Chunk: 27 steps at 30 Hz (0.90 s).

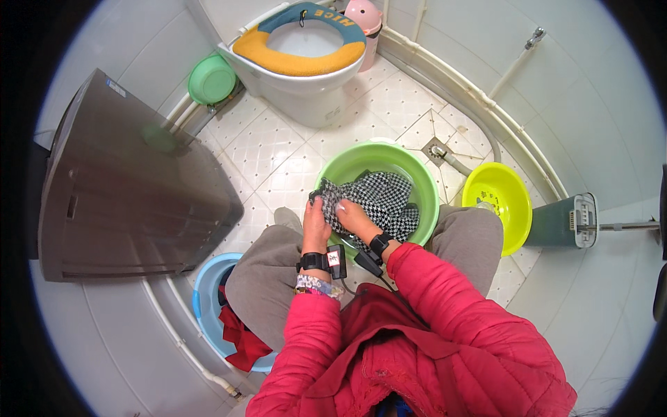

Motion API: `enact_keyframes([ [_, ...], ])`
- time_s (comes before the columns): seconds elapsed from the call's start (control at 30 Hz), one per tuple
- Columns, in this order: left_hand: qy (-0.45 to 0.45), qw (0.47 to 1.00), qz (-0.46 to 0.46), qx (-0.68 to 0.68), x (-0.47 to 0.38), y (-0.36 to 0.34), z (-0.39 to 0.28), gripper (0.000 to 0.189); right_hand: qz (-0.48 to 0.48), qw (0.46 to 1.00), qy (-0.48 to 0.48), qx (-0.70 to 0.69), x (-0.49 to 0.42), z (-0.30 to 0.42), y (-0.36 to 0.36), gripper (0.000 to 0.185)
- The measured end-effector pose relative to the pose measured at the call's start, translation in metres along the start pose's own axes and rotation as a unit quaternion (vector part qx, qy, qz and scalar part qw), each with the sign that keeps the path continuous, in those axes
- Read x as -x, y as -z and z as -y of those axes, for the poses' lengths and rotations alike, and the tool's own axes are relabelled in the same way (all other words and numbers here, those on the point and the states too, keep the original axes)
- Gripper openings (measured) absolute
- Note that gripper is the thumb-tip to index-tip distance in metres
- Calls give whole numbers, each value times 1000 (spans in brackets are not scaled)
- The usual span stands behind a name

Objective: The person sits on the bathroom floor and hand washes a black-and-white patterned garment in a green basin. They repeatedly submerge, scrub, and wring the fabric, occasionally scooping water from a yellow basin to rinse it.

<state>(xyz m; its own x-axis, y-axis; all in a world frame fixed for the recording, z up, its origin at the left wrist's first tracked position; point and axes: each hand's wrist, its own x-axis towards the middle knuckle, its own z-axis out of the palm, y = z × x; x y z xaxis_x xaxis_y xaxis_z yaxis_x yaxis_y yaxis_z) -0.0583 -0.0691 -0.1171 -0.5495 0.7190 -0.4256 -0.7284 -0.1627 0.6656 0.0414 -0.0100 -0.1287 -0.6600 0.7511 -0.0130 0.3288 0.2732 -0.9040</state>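
Observation:
A black-and-white houndstooth cloth (pixel 383 193) lies bunched in a round green plastic basin (pixel 428 187) on the floor between my knees. My left hand (pixel 316 221) grips the cloth's raised edge near the basin's left rim. Just to the right, my right hand (pixel 355 216) holds a fold of the same cloth, its thumb on top. Some water seems to show around the fabric. Both wrists wear black straps with small dark devices and cables.
Ahead stands a toilet (pixel 312 94) with a padded seat cover. A washing machine (pixel 135 193) is on the left, above a blue basin (pixel 206 307) holding red cloth (pixel 242 339). On the right are a yellow basin (pixel 523 208), a dark green container (pixel 552 224) and a floor drain hose (pixel 458 166).

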Motion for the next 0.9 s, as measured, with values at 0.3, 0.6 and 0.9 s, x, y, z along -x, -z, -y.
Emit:
enact_keyframes([
  [0.3,-7,1000,9,-22,-3,4,-8,20,45,993,-21,-103,-16,0,-15,22],
  [0.6,7,1000,2,-12,-1,-7,-15,22,28,978,-178,-108,-12,-52,-13,19],
  [0.9,55,996,-5,-63,2,-18,-4,23,-57,991,-124,-16,-49,-19,-2,25],
])
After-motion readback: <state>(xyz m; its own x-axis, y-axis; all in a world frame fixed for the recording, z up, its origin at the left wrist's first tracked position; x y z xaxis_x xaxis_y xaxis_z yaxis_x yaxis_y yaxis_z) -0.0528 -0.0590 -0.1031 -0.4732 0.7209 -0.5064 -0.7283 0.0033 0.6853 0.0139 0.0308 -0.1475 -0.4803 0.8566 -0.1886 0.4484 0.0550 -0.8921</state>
